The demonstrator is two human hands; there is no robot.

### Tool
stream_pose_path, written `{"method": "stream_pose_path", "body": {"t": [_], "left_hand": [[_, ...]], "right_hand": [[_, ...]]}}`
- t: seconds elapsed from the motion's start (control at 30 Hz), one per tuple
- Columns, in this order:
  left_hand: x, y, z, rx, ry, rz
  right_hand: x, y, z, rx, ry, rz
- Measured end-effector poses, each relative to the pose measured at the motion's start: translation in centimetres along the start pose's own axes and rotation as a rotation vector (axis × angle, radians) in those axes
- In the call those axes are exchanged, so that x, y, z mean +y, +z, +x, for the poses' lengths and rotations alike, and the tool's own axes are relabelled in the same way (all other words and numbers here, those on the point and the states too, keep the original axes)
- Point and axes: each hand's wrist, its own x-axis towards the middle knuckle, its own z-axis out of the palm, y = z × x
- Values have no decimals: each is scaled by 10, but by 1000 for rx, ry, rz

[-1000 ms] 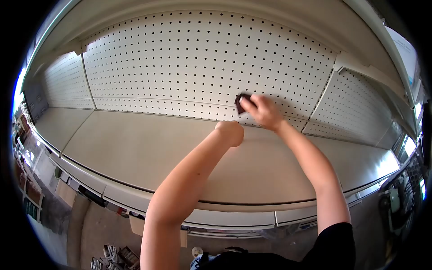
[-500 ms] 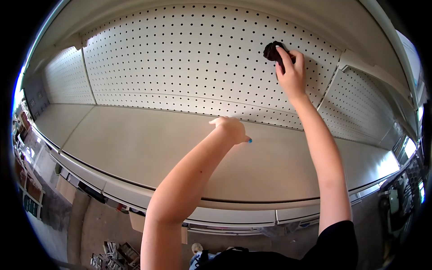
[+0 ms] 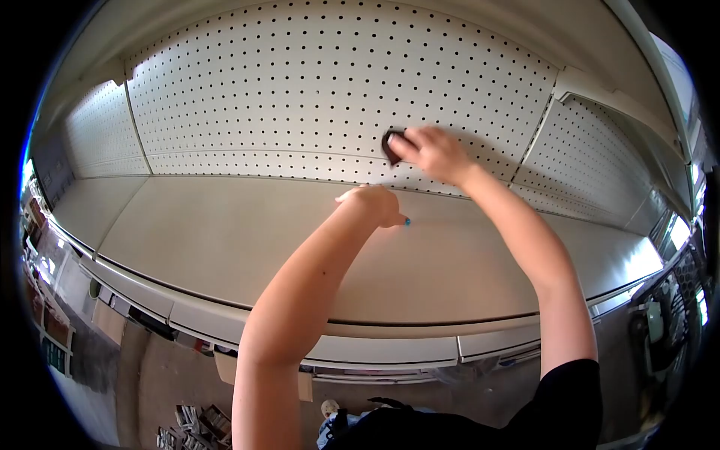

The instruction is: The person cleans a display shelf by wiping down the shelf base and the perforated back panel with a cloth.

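Observation:
A dark, crumpled cloth (image 3: 391, 148) is pinched in my right hand (image 3: 441, 155) and rests against the lower part of the white pegboard back panel (image 3: 247, 97). The hand is slightly blurred. My left hand (image 3: 377, 205) leans on the beige shelf (image 3: 202, 240) near its back edge, wrist bent. A blue-tipped digit sticks out to the right and another finger to the left; the remaining fingers are hidden behind the hand. I see nothing held in it.
Shelf brackets (image 3: 615, 97) flank the panel at upper right. The shelf's front lip (image 3: 420, 328) runs below my forearms, with lower shelves under it. On the floor at lower left lies a pile of small items (image 3: 199, 426).
My right hand has moved down and left across the pegboard with the cloth. My left hand stays on the shelf, and the view has shifted slightly.

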Motion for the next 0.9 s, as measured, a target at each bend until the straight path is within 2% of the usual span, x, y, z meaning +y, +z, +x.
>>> {"method": "stream_pose_path", "body": {"t": [0.03,0.07,0.1,0.17,0.23,0.3,0.33,0.4,0.47,0.5,0.57,0.67,0.7,0.73,0.77,0.8,0.83,0.9], "left_hand": [[0,0,-1,4,8,7],[0,-1,-2,8,16,11],[-1,-1,-2,-9,6,-14],[0,-2,-1,-47,-13,-65],[0,-1,0,-34,-14,-52],[1,1,1,-23,-13,-41],[1,1,0,-20,-12,-35],[2,-1,0,-43,-8,-26],[2,-3,0,-102,0,-24],[3,-5,-2,-105,-29,-40],[6,-7,-6,-114,-89,-75],[11,-15,-20,-130,-109,-8],[11,-15,-18,-124,-108,4],[11,-13,-15,-119,-106,13],[10,-11,-12,-116,-105,19],[10,-15,-14,-163,-105,-6],[10,-14,-13,-170,-118,-19],[11,-13,-11,-182,-142,-47]], "right_hand": [[11,-12,9,-77,392,240],[30,-20,18,-170,731,272],[46,-30,21,106,449,-80],[62,-43,28,245,535,-192],[55,-31,28,326,620,-161],[36,-14,18,296,577,-59],[24,-7,13,248,462,-27],[-7,13,-8,-5,384,209],[-30,17,-23,-24,-49,60],[-42,16,-22,-35,-118,32],[-39,8,-22,-145,-98,185],[-20,7,-11,-131,-223,106],[-9,2,-4,-93,-131,58],[-2,-10,8,-202,336,310],[21,-6,14,-146,646,388],[34,-22,29,86,458,124],[54,-21,33,246,405,-22],[58,-30,42,268,539,-32]]}}
